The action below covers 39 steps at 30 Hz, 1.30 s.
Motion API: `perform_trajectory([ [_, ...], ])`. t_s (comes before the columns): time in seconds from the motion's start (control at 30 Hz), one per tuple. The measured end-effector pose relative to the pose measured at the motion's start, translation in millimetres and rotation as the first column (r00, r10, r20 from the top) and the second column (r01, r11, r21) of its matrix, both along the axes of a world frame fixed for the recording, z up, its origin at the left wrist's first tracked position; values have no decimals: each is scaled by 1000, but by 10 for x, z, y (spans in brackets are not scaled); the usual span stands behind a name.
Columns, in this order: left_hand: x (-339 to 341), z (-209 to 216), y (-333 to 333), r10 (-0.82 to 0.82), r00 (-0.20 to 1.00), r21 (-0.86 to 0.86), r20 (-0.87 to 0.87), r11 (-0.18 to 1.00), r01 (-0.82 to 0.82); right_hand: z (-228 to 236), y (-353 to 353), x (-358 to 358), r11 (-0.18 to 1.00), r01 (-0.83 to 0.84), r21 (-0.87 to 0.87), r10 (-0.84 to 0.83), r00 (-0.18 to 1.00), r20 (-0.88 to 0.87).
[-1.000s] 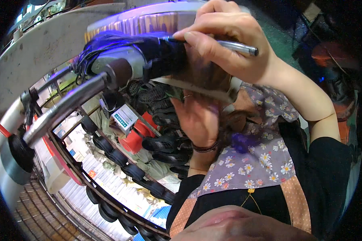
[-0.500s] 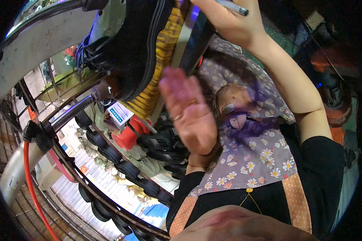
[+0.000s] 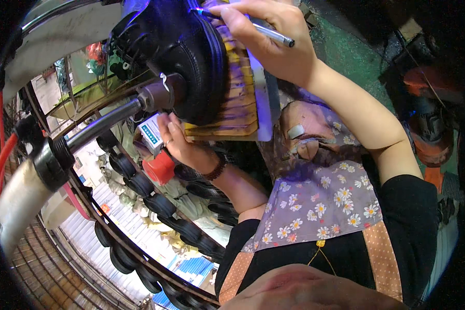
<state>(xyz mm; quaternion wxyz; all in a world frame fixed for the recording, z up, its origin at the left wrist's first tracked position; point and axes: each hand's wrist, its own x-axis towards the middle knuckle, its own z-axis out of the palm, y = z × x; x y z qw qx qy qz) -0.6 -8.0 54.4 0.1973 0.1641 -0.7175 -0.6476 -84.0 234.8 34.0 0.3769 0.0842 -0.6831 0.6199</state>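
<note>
Right hand [image 3: 266,39] pinches silver pen [image 3: 271,35] between thumb and fingers, tip at edge where black shoe [image 3: 183,51] upper meets ridged tan sole [image 3: 237,88]. Shoe sits sideways at top centre, mounted on metal arm [image 3: 108,121]. Left hand [image 3: 178,142] cupped under shoe, fingers curled against its lower side, just beside small white-blue box [image 3: 151,133] and red part [image 3: 159,168]. Row of black rollers [image 3: 155,201] runs below
</note>
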Motion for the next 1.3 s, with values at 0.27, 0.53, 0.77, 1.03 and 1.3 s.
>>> perform_trajectory([
  [0.27, 7, -148, 76, -254, 954, 338, 159, 922, 189, -36, 42, 244, 995, -101, 26, 99, 991, 85],
  [0.53, 318, -107, 873, -296, 943, 637, 153, 759, 135, 132, 396, 522, 964, -265, -15, 262, 942, 208],
  [0.77, 330, -292, 1535, -564, 817, 712, -119, 525, 465, 544, 829, 357, 939, -190, 286, 136, 971, 198],
  [1.03, -37, 65, 1105, -656, 730, -606, -194, 665, 436, 316, 630, -351, 966, 132, 223, -119, 991, -68],
  [1.3, -240, -76, 529, -153, 988, -447, -6, 884, 134, 33, -155, -146, 992, 31, 125, -20, 996, -90],
])
